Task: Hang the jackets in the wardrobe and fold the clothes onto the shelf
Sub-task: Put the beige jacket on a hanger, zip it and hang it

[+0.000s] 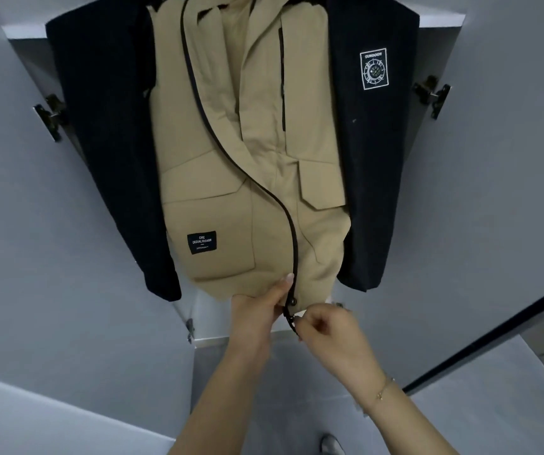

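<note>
A beige jacket with dark navy sleeves (218,178) hangs inside the open wardrobe, filling the upper middle of the head view. Its black zipper (292,238) curves down the front to the hem. My left hand (260,310) grips the left side of the hem beside the zipper, thumb up on the fabric. My right hand (326,326) pinches the zipper's bottom end just to the right. A black label sits on the jacket's left pocket and a white badge on its right sleeve. The hanger and rail are out of view.
Both grey wardrobe doors (34,241) stand swung open at left and right, with metal hinges (50,116) showing. A pale shelf edge (218,339) runs below the hem. The floor and a shoe (331,444) lie beneath my arms.
</note>
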### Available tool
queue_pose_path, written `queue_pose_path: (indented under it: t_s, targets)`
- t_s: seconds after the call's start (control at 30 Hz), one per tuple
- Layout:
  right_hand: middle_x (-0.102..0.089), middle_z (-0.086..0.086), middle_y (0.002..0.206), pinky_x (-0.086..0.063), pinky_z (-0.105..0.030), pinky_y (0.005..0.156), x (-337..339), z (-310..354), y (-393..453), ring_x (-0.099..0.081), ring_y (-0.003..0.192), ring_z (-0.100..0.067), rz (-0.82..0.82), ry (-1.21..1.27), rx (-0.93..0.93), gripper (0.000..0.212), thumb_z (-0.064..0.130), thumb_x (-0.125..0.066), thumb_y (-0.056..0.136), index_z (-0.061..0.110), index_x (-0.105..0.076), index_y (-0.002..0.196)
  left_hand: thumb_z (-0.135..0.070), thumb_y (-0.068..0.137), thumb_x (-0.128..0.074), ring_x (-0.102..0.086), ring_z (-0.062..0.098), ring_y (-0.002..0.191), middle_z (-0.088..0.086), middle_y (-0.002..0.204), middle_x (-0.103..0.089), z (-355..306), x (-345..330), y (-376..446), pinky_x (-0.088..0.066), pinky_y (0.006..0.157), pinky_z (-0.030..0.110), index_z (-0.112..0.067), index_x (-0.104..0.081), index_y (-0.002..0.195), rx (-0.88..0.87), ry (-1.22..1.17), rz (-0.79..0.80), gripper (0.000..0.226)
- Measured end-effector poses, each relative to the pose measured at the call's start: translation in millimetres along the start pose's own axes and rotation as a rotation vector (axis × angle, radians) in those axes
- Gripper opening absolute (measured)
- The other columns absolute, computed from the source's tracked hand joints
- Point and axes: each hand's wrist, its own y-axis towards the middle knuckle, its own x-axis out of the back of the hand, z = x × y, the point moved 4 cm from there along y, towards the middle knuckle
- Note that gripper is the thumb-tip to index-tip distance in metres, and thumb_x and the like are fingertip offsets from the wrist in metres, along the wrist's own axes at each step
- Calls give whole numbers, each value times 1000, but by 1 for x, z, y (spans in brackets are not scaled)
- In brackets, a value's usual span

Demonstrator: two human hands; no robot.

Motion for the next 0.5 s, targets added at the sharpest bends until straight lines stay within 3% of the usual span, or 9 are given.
queue_pose_path:
  t_s: [0.07, 0.17, 0.23, 0.33, 0.43, 0.5]
  targets:
    - [-44, 4, 53, -30, -20, 49, 10, 1, -5, -37, 51, -8, -137, -3, 77, 37, 49, -50, 75, 15, -44, 63, -15, 75, -83, -71, 17, 75, 10, 82, -75, 0, -2, 1, -54, 61, 18, 4, -74, 87, -14, 9, -25, 25]
    - [-47, 7, 54, -34, -21, 48, 19, 0, 1, -41, 50, -9, -187, -6, 71, 47, 69, -53, 74, 24, -42, 65, -16, 72, -85, -71, 12, 68, 3, 72, -74, 1, -6, 1, -52, 56, 14, -1, -73, 81, -34, 29, -57, 21]
    - [-48, 3, 54, -42, -34, 53, 21, 0, 8, -43, 51, -10, -157, -34, 73, 45, 62, -60, 78, 22, -45, 65, -17, 72, -85, -71, 13, 70, 3, 70, -72, 6, -9, 1, -53, 59, 15, -4, -73, 75, -27, 37, -32, 17]
    - [-53, -17, 63, -48, -48, 60, 19, -4, 18, -49, 56, -26, -14, 203, 98, 45, 40, -63, 90, 3, -47, 70, -16, 74, -83, -72, 18, 74, 8, 75, -74, 8, -11, 1, -55, 63, 20, -3, -75, 76, -11, -3, 15, 15]
    - [-61, -14, 66, -52, -35, 64, 17, -11, 23, -62, 64, -20, 105, 557, 39, 42, 37, -62, 86, 0, -50, 72, -12, 77, -77, -73, 21, 85, 15, 93, -75, 7, -11, 1, -57, 67, 24, 5, -72, 98, 0, -138, 64, 28]
    - [-66, -17, 78, -56, -29, 76, 14, -15, 26, -69, 79, -23, 153, 758, -23, 39, 35, -61, 87, -2, -54, 75, -10, 75, -75, -73, 19, 86, 16, 97, -75, 6, -10, 2, -57, 67, 24, 4, -72, 100, 11, -212, 53, 28]
